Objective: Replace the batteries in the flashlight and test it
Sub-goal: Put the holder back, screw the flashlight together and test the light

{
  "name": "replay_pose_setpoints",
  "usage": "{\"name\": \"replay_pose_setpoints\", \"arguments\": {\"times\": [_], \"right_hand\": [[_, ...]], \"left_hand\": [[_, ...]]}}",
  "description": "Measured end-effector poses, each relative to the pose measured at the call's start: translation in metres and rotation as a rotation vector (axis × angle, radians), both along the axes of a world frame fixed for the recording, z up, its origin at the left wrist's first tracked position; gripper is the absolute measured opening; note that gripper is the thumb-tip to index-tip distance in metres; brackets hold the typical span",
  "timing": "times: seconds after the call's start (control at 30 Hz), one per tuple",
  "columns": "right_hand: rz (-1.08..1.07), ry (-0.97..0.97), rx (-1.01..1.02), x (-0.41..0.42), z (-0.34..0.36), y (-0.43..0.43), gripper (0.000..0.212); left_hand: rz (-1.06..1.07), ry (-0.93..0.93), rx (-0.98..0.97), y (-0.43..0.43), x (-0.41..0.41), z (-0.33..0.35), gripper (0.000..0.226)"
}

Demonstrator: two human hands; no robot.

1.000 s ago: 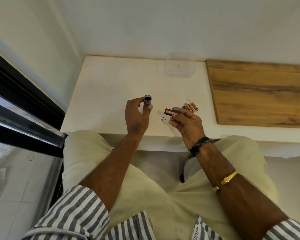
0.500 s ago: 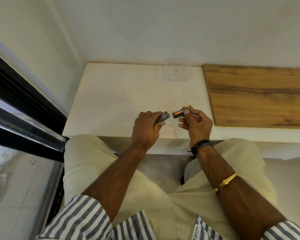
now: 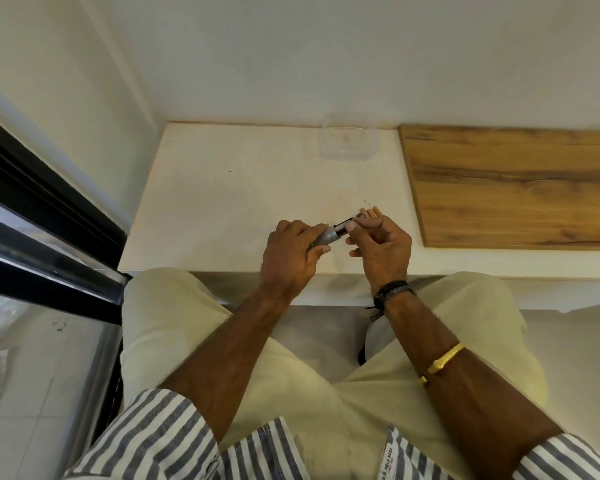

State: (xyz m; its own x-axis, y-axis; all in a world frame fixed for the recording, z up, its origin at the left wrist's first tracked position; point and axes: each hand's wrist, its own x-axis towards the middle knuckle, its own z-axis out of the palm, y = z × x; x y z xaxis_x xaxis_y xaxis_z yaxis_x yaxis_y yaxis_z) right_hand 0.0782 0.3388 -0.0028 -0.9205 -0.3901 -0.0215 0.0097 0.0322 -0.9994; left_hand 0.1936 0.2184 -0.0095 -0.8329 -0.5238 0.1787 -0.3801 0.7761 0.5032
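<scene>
My left hand (image 3: 291,252) grips a small grey flashlight body (image 3: 326,236), held tilted with its open end pointing right. My right hand (image 3: 383,244) pinches a black battery holder (image 3: 343,226) whose left end sits in the flashlight's open end. Just beyond my right fingers, loose tan batteries (image 3: 374,212) and a small round cap (image 3: 362,214) lie on the white tabletop (image 3: 239,202); my hand hides most of them.
A clear plastic container (image 3: 349,140) stands at the back of the tabletop against the wall. A wooden board (image 3: 516,185) covers the right part. A dark window frame (image 3: 42,216) runs along the left. My knees sit under the table's front edge.
The flashlight body went from upright to tilted right. My hands came together and the black holder, held apart before, has its end in the flashlight's opening.
</scene>
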Motion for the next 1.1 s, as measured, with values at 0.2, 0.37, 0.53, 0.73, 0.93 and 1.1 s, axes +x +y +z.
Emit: {"name": "replay_pose_setpoints", "arguments": {"times": [0.2,0.37,0.53,0.73,0.93,1.1], "right_hand": [[0.009,0.036,0.118,0.002,-0.007,-0.004,0.014],[-0.099,-0.055,0.163,-0.008,-0.014,-0.008,0.022],[-0.199,-0.049,0.246,-0.027,-0.025,-0.009,0.004],[-0.09,0.237,0.538,-0.041,-0.041,-0.015,0.034],[-0.049,0.3,0.695,-0.045,-0.049,-0.023,0.041],[-0.065,0.326,0.746,-0.044,-0.051,-0.027,0.035]], "left_hand": [[0.015,-0.016,0.016,-0.002,-0.004,0.0,0.041],[0.037,-0.006,0.049,-0.003,-0.006,-0.001,0.04],[0.034,0.005,0.055,-0.004,-0.007,-0.003,0.037],[0.029,0.002,0.058,-0.006,-0.006,-0.008,0.036],[0.015,-0.002,0.068,-0.009,-0.006,-0.012,0.035],[0.017,0.003,0.071,-0.012,-0.006,-0.015,0.035]]}}
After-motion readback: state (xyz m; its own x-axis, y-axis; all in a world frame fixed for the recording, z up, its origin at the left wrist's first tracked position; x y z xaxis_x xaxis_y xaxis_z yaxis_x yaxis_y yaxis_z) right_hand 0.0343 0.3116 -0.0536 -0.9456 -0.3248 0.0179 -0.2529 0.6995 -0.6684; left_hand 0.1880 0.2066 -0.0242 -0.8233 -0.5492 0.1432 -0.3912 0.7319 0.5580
